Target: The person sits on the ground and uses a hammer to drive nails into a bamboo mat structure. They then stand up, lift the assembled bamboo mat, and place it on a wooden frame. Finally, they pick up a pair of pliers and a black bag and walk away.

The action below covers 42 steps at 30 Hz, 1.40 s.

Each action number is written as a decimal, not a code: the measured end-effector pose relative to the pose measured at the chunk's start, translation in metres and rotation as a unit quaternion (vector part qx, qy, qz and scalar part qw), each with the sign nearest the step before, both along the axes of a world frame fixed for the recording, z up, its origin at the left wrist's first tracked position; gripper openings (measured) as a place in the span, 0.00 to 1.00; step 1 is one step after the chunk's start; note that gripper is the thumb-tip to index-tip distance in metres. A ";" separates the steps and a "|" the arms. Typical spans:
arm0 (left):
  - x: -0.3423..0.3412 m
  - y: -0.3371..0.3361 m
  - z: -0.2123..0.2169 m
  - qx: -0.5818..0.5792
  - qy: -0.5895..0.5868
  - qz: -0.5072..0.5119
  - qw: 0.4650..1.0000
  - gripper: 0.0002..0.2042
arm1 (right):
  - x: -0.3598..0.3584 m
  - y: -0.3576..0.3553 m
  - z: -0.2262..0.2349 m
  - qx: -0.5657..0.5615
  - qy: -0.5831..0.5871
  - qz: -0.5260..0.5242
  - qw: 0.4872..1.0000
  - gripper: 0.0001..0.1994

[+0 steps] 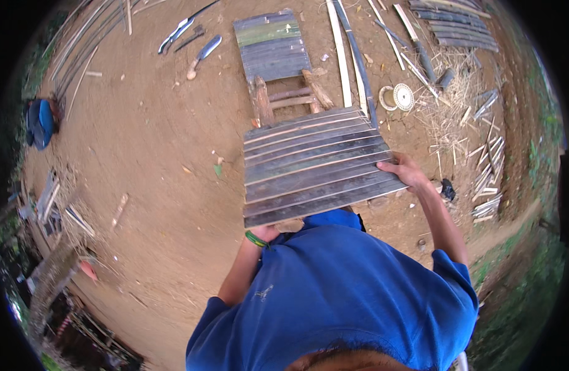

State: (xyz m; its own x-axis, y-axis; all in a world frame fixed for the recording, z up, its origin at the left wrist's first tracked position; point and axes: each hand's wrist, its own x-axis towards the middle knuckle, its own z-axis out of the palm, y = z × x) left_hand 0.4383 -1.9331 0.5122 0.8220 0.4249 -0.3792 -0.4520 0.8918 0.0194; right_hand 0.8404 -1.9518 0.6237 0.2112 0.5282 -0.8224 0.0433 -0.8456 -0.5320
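Note:
A panel of dark bamboo slats (315, 167), with pale lines between the strips, is held in front of my body. My right hand (405, 171) grips its right edge, thumb on top and the other fingers hidden beneath. At the near left corner, my left hand (266, 233) supports the panel from below, its fingers mostly out of sight. A green band circles that wrist. Just beyond the panel lies a second slatted panel (272, 52) with one greenish strip, next to short wooden posts (264, 102) joined by crosspieces.
A wide-bladed knife (209, 47) lies at the far left on the bare earth. Long bamboo strips (340, 52) and a pale spool (403, 97) are to the right, near scattered shavings (448, 117). A dark blue bag (40, 123) sits at the left edge.

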 end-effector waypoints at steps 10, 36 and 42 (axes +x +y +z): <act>0.029 -0.074 0.003 -0.059 0.135 0.069 0.987 0.35 | 0.024 -0.022 0.003 -0.021 0.028 0.027 0.999 0.25; 0.098 0.075 0.111 0.228 0.371 0.276 0.857 0.47 | 0.043 0.109 0.020 0.524 -0.186 0.020 0.831 0.36; 0.081 0.106 0.091 0.267 0.398 0.224 0.849 0.41 | 0.037 0.119 0.005 0.549 -0.160 -0.060 0.819 0.43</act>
State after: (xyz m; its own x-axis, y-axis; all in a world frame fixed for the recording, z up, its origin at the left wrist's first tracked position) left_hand 0.5190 -1.8272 0.6031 0.1066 0.9132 -0.3932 -0.3977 0.4016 0.8249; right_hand 0.8771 -1.8331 0.6283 0.4268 0.8718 0.2404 0.2805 0.1252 -0.9517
